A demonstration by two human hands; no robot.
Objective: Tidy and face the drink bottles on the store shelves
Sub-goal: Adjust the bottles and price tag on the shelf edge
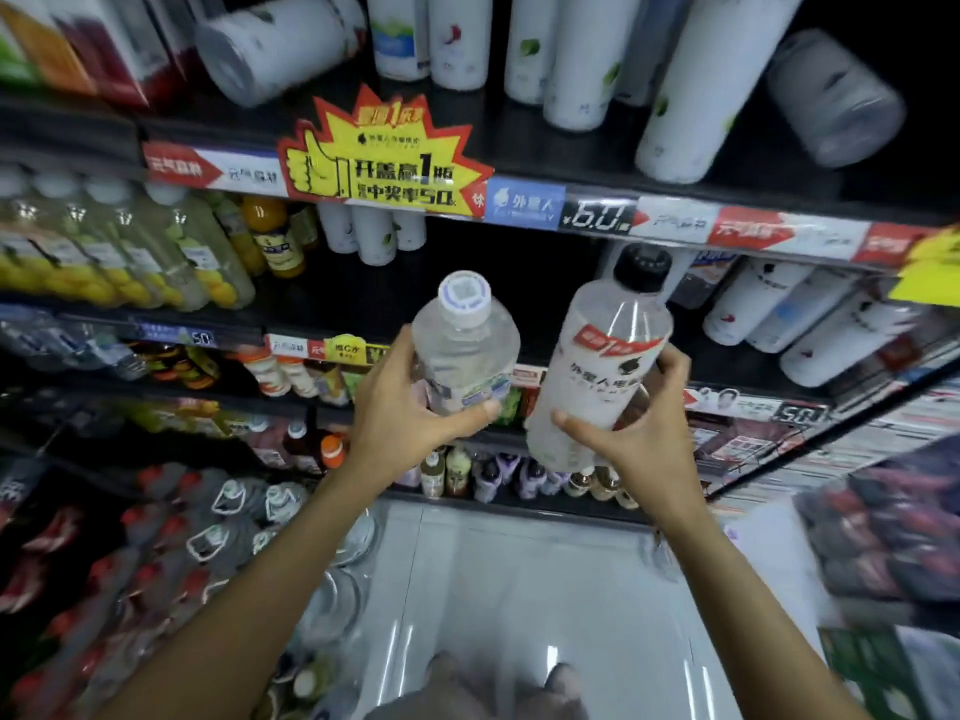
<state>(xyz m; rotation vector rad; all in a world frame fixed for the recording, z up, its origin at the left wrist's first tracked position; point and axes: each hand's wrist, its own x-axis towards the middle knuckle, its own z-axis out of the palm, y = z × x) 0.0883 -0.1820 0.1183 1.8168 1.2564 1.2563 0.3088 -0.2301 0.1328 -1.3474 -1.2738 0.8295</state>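
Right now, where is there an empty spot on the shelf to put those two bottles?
A dark bare gap shows behind both held bottles, between the orange-capped bottle and the leaning white bottles. The yellow lemon bottles at left stand packed tight, and the top shelf looks crowded.

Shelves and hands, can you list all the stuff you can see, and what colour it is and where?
white-capped bottle: one, clear, in the left hand
black-capped bottle: one, milky white, red band, in the right hand
white bottles: several, top shelf, some tipped over
yellow promo sign: one, red-edged, top shelf edge
price tag: one, black, reads 6.0, right of the sign
lemon drink bottles: a row, yellow, second shelf left
floor: pale grey, shiny, below
left hand: grips a bottle
right hand: grips a bottle
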